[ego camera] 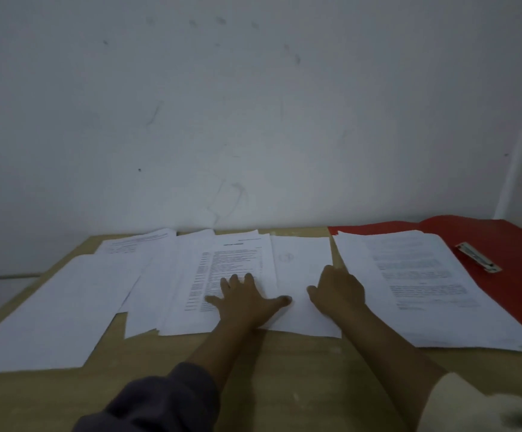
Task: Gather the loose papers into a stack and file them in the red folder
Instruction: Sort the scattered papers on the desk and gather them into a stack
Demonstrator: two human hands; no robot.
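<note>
A person's two bare hands rest on loose papers [234, 275] fanned across a wooden table [284, 385] against a pale wall. The sheets overlap unevenly, so sliding them together could likely crumple a corner, or push the far-left sheet [57, 310] off the table's near edge, where it already overhangs. The left hand [247, 299] lies flat with fingers spread wide, palm pressing a printed page. The right hand [337, 289] sits just beside it on a nearly blank sheet [303, 266], fingers curled loosely downward; whether it pinches an edge cannot be told. To the right, a neater stack [425, 285] lies on the open red folder [521, 266], whose metal clip [478, 256] is exposed.
</note>
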